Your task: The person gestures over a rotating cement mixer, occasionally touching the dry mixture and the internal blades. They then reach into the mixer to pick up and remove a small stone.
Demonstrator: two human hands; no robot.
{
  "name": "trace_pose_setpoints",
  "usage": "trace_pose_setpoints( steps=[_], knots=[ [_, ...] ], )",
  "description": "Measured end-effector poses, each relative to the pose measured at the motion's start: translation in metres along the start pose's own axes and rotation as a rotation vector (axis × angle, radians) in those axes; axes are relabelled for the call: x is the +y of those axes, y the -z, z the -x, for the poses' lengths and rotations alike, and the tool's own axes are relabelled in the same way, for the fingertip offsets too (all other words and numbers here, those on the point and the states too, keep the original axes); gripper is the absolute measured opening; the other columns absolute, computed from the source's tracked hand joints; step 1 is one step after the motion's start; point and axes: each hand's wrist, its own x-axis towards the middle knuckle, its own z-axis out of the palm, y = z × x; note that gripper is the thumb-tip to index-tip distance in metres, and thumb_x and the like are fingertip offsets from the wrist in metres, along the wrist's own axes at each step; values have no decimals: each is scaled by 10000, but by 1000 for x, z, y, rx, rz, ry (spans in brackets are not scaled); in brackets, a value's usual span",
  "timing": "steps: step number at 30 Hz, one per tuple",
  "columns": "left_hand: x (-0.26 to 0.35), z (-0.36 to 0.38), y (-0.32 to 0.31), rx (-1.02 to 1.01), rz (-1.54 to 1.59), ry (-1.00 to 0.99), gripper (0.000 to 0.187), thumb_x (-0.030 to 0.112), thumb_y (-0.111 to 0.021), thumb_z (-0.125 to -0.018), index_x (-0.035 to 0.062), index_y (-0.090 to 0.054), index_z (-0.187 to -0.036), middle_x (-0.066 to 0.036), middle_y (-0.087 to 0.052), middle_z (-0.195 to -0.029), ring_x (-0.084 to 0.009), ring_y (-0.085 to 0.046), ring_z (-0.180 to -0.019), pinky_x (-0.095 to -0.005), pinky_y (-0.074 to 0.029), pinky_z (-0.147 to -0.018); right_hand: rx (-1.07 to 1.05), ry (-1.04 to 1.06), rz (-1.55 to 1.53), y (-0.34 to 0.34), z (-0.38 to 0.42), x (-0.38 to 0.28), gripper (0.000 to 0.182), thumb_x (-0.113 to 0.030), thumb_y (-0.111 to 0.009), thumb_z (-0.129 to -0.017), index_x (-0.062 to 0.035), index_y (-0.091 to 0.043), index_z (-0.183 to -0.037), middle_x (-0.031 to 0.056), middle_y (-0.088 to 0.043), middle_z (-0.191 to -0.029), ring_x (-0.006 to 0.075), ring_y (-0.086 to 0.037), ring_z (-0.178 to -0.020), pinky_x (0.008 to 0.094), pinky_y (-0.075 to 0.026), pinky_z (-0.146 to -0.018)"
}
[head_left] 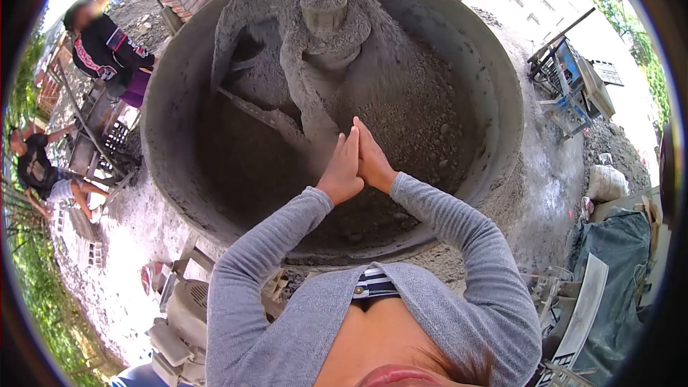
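Observation:
Both of my hands are raised over the near part of a big round mixing drum (494, 100), palms together and fingertips pointing away from me. My left hand (374, 159) lies flat against my right hand (342, 170), its fingers straight, and no object shows between them. Past my fingertips stands the mixer's paddle arm (292, 64), crusted with grey cement and joined to a central hub (324, 14). Grey sand and gravel mix (423, 115) is heaped on the right side inside the drum.
A person in a black top (104, 46) stands at the drum's left edge, and another person (39, 165) is further left. A motor (190, 308) sits at the lower left. At right are a blue metal machine (570, 86), a sack (607, 183) and a dark tarp (616, 244).

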Motion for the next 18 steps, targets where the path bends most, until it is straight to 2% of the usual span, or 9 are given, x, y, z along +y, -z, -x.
trace_pose_setpoints(
  steps=[3, 6, 8, 11, 12, 13, 15, 17, 18],
  knots=[
    [0, -1, 0, 75, -116, -63, 862, 12, -563, -645, -78, -109, -1372, -266, -189, -1418, -470, -160, -1306, -439, -174, -1094, 66, 5, 18, 6, -6, -4, 625, -154, -516, -869, 70, -185, -1349, 276, -228, -1401, 383, -245, -1311, 393, -256, -1068],
    [-4, -6, 5, 245, -183, -145, 856, -61, -465, -629, -32, -93, -1398, -231, -137, -1454, -416, -101, -1348, -412, -149, -1112, 167, 29, 96, 13, -14, 2, 632, -200, -506, -895, 41, -176, -1377, 241, -238, -1417, 347, -237, -1327, 379, -243, -1069],
    [-2, -9, 11, 238, -340, 93, 847, -87, -449, -625, -36, -106, -1397, -245, -127, -1453, -412, -95, -1351, -411, -132, -1115, 187, -35, 69, 17, -19, 5, 622, -231, -478, -911, 40, -173, -1381, 242, -229, -1422, 340, -228, -1333, 374, -229, -1074],
    [-30, -13, 2, 289, -83, 76, 849, -93, -450, -627, -41, -97, -1397, -256, -106, -1454, -402, -86, -1355, -405, -123, -1114, 201, -175, -108, 15, -18, 3, 635, -335, -381, -943, 72, -157, -1376, 247, -196, -1435, 351, -203, -1338, 371, -175, -1095],
    [-37, -13, -3, 253, 167, 105, 836, -92, -436, -635, -54, -86, -1393, -256, -98, -1458, -379, -86, -1361, -390, -121, -1113, 189, -261, -323, 11, -15, 1, 637, -356, -380, -949, 50, -160, -1388, 214, -200, -1445, 307, -201, -1345, 352, -181, -1090],
    [-37, -13, -4, 256, 164, 100, 836, -92, -436, -635, -54, -86, -1393, -256, -98, -1458, -379, -86, -1361, -390, -121, -1113, 175, -342, -539, 8, -11, 1, 640, -378, -379, -955, 28, -162, -1399, 180, -203, -1455, 263, -199, -1352, 332, -188, -1085],
    [-34, -11, -6, -62, 346, -14, 784, -51, -474, -708, -53, -89, -1391, -254, -106, -1458, -352, -98, -1365, -368, -137, -1112, -2, -262, -595, -15, 2, 21, 661, -416, -326, -963, 62, -158, -1388, 173, -192, -1455, 241, -166, -1360, 314, -147, -1097],
    [-13, -2, -15, -167, 162, -2, 753, 13, -522, -777, -35, -94, -1396, -250, -114, -1458, -342, -111, -1364, -359, -156, -1106, -5, -381, -498, -23, 11, -3, 660, -412, -312, -966, 74, -153, -1384, 183, -180, -1459, 250, -142, -1368, 308, -131, -1100],
    [-14, 4, -18, -41, 156, -51, 553, 68, -546, -777, -71, -313, -1259, -295, -388, -1253, -424, -352, -1194, -418, -322, -995, 0, -378, -499, -23, 10, 0, 660, -412, -312, -966, 74, -153, -1384, 183, -180, -1459, 250, -142, -1368, 308, -131, -1100]
  ],
)
